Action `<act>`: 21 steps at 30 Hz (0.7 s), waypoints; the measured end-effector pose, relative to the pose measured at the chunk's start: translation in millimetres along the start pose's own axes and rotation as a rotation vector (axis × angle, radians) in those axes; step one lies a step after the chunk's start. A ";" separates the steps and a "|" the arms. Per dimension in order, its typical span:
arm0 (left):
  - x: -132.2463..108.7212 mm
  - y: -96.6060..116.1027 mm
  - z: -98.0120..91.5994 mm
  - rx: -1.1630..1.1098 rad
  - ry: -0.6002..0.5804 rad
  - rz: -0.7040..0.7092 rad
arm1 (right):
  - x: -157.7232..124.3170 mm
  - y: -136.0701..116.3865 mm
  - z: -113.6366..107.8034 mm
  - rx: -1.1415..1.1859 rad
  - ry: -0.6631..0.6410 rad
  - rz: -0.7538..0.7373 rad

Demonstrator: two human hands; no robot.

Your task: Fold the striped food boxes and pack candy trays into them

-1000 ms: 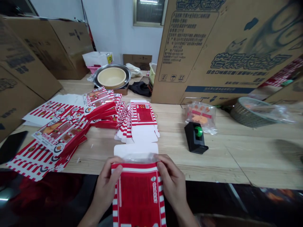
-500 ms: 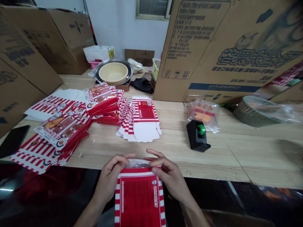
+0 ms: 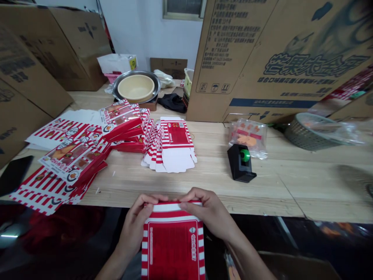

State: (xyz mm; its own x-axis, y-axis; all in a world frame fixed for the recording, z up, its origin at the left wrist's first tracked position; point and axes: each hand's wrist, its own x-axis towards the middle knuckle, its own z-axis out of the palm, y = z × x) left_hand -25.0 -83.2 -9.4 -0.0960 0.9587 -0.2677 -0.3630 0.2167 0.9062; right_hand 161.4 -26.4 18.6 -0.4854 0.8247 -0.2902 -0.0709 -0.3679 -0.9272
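Note:
I hold a red and white striped carton (image 3: 173, 245) upright at the near edge of the wooden table (image 3: 291, 182). My left hand (image 3: 136, 223) grips its top left corner, fingers curled over the top edge. My right hand (image 3: 208, 212) presses along the top right edge, fingers closed on it. The carton's top flap lies folded down under my fingers. Beyond my hands lies a fanned stack of flat unfolded cartons (image 3: 173, 146).
Assembled red cartons (image 3: 121, 120) and flat blanks (image 3: 43, 190) are piled at the left. A black tape dispenser (image 3: 240, 163), a clear bag (image 3: 249, 136), a green basket (image 3: 309, 132), a cream bowl (image 3: 136, 86), a black phone (image 3: 13, 175) and large cardboard boxes (image 3: 279, 58) surround the table.
The white top flap, standing up a second ago, has been folded down and closed. My fingers have moved together along the carton's top edge.

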 end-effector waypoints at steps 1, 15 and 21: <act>-1.5 -3.2 -2.6 0.062 -0.021 0.038 | -2.1 1.8 -2.2 0.033 -0.044 -0.007; -5.8 -21.3 4.9 0.300 -0.093 -0.008 | -25.2 29.4 -10.7 0.169 0.027 -0.126; -1.9 -21.7 6.7 0.320 -0.062 -0.062 | -33.9 44.2 -20.9 -0.135 0.051 -0.207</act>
State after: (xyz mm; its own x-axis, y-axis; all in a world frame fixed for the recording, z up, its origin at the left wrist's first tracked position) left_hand -10.7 -88.5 -26.3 -0.0227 0.9491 -0.3142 -0.0560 0.3126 0.9482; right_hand 192.9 -61.6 -17.5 -0.4277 0.8984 -0.0995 -0.0456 -0.1314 -0.9903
